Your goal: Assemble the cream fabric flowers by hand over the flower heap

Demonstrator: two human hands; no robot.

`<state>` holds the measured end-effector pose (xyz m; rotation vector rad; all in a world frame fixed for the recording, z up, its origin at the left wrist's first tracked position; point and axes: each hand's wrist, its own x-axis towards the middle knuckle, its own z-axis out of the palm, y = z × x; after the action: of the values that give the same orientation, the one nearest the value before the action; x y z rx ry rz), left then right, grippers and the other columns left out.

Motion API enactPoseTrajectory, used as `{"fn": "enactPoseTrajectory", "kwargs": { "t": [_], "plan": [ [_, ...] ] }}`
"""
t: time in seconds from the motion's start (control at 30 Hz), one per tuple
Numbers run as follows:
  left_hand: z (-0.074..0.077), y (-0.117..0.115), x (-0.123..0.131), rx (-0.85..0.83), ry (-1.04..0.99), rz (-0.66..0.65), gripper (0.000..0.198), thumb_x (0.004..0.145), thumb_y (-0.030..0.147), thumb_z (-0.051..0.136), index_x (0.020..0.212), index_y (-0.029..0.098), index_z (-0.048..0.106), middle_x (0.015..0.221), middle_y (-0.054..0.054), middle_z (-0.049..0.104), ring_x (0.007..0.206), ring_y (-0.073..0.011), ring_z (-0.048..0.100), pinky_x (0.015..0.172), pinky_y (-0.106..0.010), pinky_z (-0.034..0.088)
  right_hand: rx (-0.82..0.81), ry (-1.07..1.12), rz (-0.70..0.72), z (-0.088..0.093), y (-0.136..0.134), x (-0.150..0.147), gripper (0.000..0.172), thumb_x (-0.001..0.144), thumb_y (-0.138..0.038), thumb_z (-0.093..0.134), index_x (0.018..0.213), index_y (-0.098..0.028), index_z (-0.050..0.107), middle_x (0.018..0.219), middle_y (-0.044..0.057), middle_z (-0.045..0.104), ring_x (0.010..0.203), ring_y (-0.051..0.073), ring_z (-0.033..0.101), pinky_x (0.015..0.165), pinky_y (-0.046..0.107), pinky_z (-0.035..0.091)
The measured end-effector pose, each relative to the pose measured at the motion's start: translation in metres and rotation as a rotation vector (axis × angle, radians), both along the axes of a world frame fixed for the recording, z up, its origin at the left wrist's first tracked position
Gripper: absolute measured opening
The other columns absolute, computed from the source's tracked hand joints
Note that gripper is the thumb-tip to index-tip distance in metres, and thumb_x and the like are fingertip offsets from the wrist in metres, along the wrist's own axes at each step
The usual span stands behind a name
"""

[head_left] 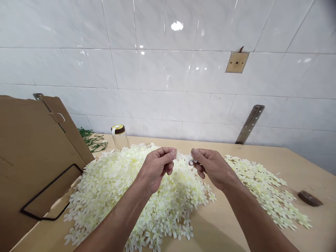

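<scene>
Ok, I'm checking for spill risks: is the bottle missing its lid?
No, the bottle stands upright behind the flower pile with its lid on.

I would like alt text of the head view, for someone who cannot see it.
A person's right hand pinches a small white piece, facing the left hand, also pinched shut, over a heap of pale flowers on a table. A bottle and cardboard stand left; more flowers lie right.

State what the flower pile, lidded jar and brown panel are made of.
Flower pile: likely matte fabric or thin plastic; petals look uniform. Lidded jar: smooth, clear plastic or glass, see-through body; unclear which. Brown panel: probably dull cardboard, given its plain face and wavy top edge.
</scene>
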<state>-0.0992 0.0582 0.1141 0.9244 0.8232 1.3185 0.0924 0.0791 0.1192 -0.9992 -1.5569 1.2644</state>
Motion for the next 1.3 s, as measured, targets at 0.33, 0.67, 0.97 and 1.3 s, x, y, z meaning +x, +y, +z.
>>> {"fn": "enactPoseTrajectory", "kwargs": {
  "t": [0.33, 0.67, 0.97, 1.3],
  "plan": [
    [-0.002, 0.0, 0.0, 0.032, 0.096, 0.071, 0.026, 0.068, 0.032, 0.083, 0.081, 0.013, 0.07, 0.061, 0.002, 0.056, 0.053, -0.0074, 0.049, 0.05, -0.021, 0.039, -0.155, -0.007, -0.091, -0.033, -0.014, 0.035, 0.054, 0.078, -0.068, 0.066, 0.062, -0.016, 0.058, 0.049, -0.004, 0.048, 0.039, 0.007, 0.037, 0.04, 0.023, 0.034],
    [-0.015, 0.005, 0.01, 0.071, 0.395, 0.107, 0.023, 0.071, 0.032, 0.078, 0.083, 0.015, 0.069, 0.056, 0.004, 0.052, 0.049, -0.0086, 0.046, 0.044, -0.021, 0.036, -0.327, 0.174, -0.209, -0.086, -0.026, 0.057, 0.053, 0.074, -0.067, 0.071, 0.065, -0.017, 0.053, 0.067, 0.002, 0.062, 0.044, 0.006, 0.035, 0.038, 0.021, 0.03],
    [-0.023, 0.013, 0.009, 0.029, 0.428, 0.056, 0.024, 0.074, 0.031, 0.076, 0.088, 0.015, 0.067, 0.056, 0.003, 0.055, 0.05, -0.0104, 0.05, 0.048, -0.024, 0.042, -0.326, 0.077, -0.195, -0.092, -0.04, 0.066, 0.053, 0.079, -0.068, 0.064, 0.063, -0.02, 0.051, 0.057, -0.002, 0.055, 0.039, 0.007, 0.033, 0.043, 0.024, 0.031],
    [-0.037, 0.028, -0.002, -0.022, 0.37, 0.006, 0.027, 0.073, 0.031, 0.076, 0.092, 0.015, 0.066, 0.056, 0.005, 0.051, 0.048, -0.0084, 0.046, 0.047, -0.022, 0.037, -0.358, 0.018, -0.156, -0.109, -0.034, 0.067, 0.05, 0.083, -0.065, 0.061, 0.062, -0.021, 0.051, 0.051, -0.004, 0.046, 0.046, 0.012, 0.038, 0.047, 0.025, 0.035]
  ]
}}
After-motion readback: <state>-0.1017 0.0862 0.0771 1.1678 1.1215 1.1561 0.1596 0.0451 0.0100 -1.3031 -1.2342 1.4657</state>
